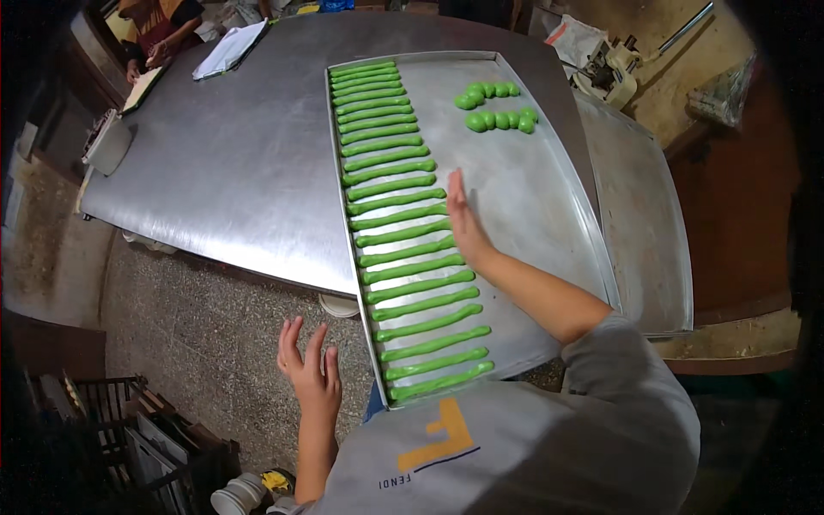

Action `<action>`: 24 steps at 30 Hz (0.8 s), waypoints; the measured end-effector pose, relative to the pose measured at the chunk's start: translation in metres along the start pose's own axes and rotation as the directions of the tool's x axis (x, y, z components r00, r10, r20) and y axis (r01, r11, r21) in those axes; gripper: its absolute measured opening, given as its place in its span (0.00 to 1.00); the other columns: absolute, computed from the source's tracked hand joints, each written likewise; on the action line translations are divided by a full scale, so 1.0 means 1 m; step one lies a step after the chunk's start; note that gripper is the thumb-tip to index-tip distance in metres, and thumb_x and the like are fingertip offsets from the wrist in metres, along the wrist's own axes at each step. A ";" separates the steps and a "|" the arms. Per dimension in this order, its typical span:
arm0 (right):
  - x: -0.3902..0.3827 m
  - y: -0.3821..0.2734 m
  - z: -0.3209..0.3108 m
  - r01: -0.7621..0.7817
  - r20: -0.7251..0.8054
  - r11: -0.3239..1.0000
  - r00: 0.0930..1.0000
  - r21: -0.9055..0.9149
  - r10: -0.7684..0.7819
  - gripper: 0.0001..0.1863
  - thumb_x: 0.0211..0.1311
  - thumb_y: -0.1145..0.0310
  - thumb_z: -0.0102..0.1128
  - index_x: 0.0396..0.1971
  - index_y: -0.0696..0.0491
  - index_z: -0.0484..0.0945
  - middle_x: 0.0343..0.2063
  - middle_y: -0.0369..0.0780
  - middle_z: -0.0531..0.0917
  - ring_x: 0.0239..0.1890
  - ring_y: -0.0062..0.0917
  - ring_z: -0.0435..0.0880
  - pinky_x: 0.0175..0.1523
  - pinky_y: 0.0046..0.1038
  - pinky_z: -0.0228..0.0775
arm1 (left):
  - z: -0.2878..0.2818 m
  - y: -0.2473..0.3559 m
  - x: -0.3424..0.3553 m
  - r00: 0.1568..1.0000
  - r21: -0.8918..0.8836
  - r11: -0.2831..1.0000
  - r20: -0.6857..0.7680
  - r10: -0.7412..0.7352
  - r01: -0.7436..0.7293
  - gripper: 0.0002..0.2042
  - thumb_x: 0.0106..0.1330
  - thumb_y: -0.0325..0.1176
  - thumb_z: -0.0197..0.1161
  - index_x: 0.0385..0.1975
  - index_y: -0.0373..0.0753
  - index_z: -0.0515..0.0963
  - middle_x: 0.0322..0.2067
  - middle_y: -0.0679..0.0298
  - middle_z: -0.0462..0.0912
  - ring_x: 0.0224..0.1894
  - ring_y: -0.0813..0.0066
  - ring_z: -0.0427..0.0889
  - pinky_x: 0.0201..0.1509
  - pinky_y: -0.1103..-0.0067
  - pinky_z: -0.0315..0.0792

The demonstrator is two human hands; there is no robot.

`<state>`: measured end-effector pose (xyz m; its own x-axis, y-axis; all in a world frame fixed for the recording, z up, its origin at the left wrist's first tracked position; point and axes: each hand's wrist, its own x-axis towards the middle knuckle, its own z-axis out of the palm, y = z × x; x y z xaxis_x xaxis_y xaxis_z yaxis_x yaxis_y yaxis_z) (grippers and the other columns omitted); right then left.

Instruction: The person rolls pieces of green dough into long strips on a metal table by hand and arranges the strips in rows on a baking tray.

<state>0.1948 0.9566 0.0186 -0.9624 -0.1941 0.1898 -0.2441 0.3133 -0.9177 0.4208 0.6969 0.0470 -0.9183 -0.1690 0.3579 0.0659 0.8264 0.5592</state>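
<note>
A large metal tray (546, 223) lies on the steel table, holding a long column of several thin green dough-like strips (416, 278) along its left side. Two short rows of rounded green lumps (502, 120) sit at its upper right. My right hand (466, 220) is held flat with fingers stretched out, at the right ends of the middle strips; whether it touches them I cannot tell. My left hand (311, 369) hangs outside the tray's lower left edge, fingers apart and curved, holding nothing.
The steel table (215, 172) carries a white bin (107, 142) and papers (230, 50). A co-worker (159, 34) is at the upper left. Another tray (644, 232) and a machine (609, 69) are at right. A rack (146, 438) stands lower left.
</note>
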 end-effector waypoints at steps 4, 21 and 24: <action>0.066 0.003 -0.030 -0.012 -0.159 0.920 0.984 0.393 0.080 0.43 0.69 0.39 0.28 0.69 0.53 0.27 0.71 0.43 0.33 0.73 0.29 0.30 0.73 0.28 0.23 | -0.007 -0.014 -0.006 0.998 0.032 0.997 0.006 -0.067 0.067 0.13 0.65 0.32 0.56 0.49 0.41 0.76 0.61 0.54 0.64 0.65 0.50 0.58 0.65 0.59 0.49; 0.201 0.061 0.008 0.057 -0.025 0.989 0.998 0.133 -0.054 0.45 0.66 0.35 0.30 0.69 0.51 0.30 0.70 0.46 0.41 0.72 0.34 0.40 0.72 0.30 0.33 | -0.022 -0.011 0.002 0.990 0.105 0.985 0.015 -0.142 0.139 0.11 0.65 0.33 0.56 0.46 0.43 0.78 0.59 0.58 0.67 0.66 0.51 0.57 0.65 0.58 0.48; 0.219 0.063 -0.007 0.040 -0.050 0.982 0.998 0.183 -0.031 0.46 0.65 0.34 0.30 0.69 0.49 0.30 0.70 0.44 0.39 0.72 0.33 0.38 0.72 0.31 0.32 | -0.020 -0.009 0.000 0.987 0.078 0.985 0.023 -0.156 0.154 0.11 0.64 0.32 0.57 0.45 0.43 0.78 0.58 0.58 0.68 0.66 0.51 0.57 0.65 0.58 0.48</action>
<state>-0.0324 0.9402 0.0053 -0.9591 -0.1570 0.2355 -0.2564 0.1297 -0.9578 0.4277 0.6788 0.0575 -0.9261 -0.2838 0.2486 -0.1072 0.8297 0.5479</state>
